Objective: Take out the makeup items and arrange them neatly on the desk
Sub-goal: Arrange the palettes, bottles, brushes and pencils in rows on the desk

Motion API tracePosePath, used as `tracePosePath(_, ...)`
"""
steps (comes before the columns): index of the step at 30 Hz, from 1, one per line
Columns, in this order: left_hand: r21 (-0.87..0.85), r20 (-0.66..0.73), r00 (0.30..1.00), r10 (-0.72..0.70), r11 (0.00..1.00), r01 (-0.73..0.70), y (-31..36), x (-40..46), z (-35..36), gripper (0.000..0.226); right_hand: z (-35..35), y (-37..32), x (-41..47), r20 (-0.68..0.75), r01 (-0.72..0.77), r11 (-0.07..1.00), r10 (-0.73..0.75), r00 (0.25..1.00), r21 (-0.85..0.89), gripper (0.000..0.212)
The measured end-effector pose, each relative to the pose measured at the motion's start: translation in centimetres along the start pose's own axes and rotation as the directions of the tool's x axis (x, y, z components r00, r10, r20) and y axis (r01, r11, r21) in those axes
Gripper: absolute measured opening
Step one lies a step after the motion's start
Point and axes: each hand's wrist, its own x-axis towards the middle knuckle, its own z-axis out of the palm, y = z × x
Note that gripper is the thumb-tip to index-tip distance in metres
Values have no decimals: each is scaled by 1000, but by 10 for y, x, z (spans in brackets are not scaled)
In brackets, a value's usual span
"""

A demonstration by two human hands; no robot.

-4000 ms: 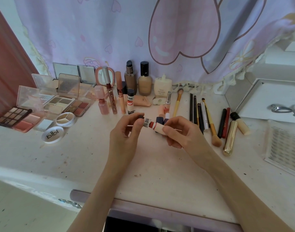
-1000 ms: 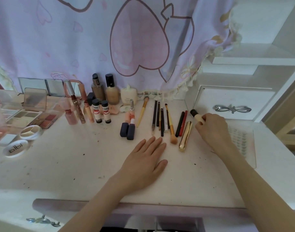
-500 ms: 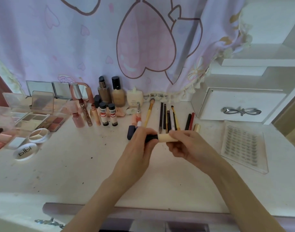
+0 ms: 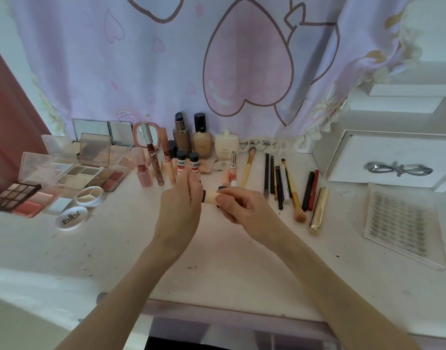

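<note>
Desk point(image 4: 141, 248) is being viewed from near edge; makeup rows are being kept along far side. Cream tube point(image 4: 210, 197) is being held above desk centre, long axis left-right, dark cap pointing left. Cap end is being gripped by left hand point(image 4: 177, 210), body pinched by right hand point(image 4: 238, 205).

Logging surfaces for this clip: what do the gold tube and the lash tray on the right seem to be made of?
Gold tube: apparently metal or metallised plastic, glossy, with a bright streak along its side. Lash tray: likely clear acrylic or hard plastic; the desk shows through its edges.
</note>
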Motion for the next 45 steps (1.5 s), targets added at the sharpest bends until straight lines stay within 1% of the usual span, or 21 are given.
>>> tracePosePath(3,-43,-11,993,-117,992,117,-8,10,-4,35,3,-1,9,-27,60,995,-63,998,-84,10)
tracePosePath(5,90,109,978,-180,981,171,-15,15,-8,39,3,5,10,-37,56,997,-59,998,-55,15)
tracePosePath(7,259,255,943,-214,955,147,-19,16,-14,50,3,12,9,-41,67,997,-68,997,-40,17)
tracePosePath(8,277,305,934,-188,956,102,-20,15,-16,52,3,14,8,-47,68,998,-69,997,-9,15)
tracePosePath(9,211,343,932,-115,977,43,-20,13,-18,44,1,16,8,-59,56,997,-53,997,54,13)
tracePosePath(11,-7,407,909,88,996,-93,-17,7,-25,16,-3,18,6,-76,-11,981,26,997,194,8)
tracePosePath(13,-127,403,878,257,966,-225,-19,3,-27,40,-5,20,6,-66,-109,947,135,989,303,24)
tracePosePath(15,-125,366,883,294,956,-266,-18,-1,-27,44,-6,20,6,-18,-179,888,206,978,423,37)
tracePosePath(17,-154,334,907,257,964,-217,-16,-4,-25,36,-5,18,6,36,-182,864,188,982,469,36)
tracePosePath(20,-91,339,938,70,995,-41,-12,2,-24,11,-4,18,5,47,-126,897,118,992,424,13)
tracePosePath(22,33,333,943,15,999,-28,-14,8,-23,27,-3,17,5,43,-129,898,122,992,421,11)
tracePosePath(23,44,335,942,23,998,-40,-14,10,-24,25,-3,17,5,42,-146,892,142,989,428,11)
tracePosePath(24,16,353,935,34,999,-43,-14,10,-25,13,-3,16,6,37,-165,882,166,985,442,11)
tracePosePath(25,-25,375,924,71,997,-66,-15,9,-28,13,-4,16,6,31,-182,868,189,981,462,14)
tracePosePath(27,-87,401,895,196,981,-175,-17,6,-30,39,-5,16,7,26,-212,835,231,973,507,24)
tracePosePath(30,-94,351,894,279,960,-263,-16,5,-32,35,-6,16,7,57,-236,803,246,968,548,23)
tracePosePath(36,-124,277,955,104,990,-72,-17,11,-34,17,-3,17,5,99,-199,877,172,980,437,14)
tracePosePath(39,-151,398,901,171,981,-119,-18,11,-40,34,-4,18,5,90,-198,874,176,980,444,14)
tracePosePath(41,-152,428,876,225,973,-175,-18,11,-44,40,-5,18,5,116,-206,874,172,978,440,14)
tracePosePath(43,-137,410,883,230,972,-189,-18,13,-46,35,-5,17,4,151,-192,899,143,978,393,16)
tracePosePath(45,-82,410,896,171,985,-150,-19,15,-46,23,-2,17,3,129,-127,971,102,986,203,17)
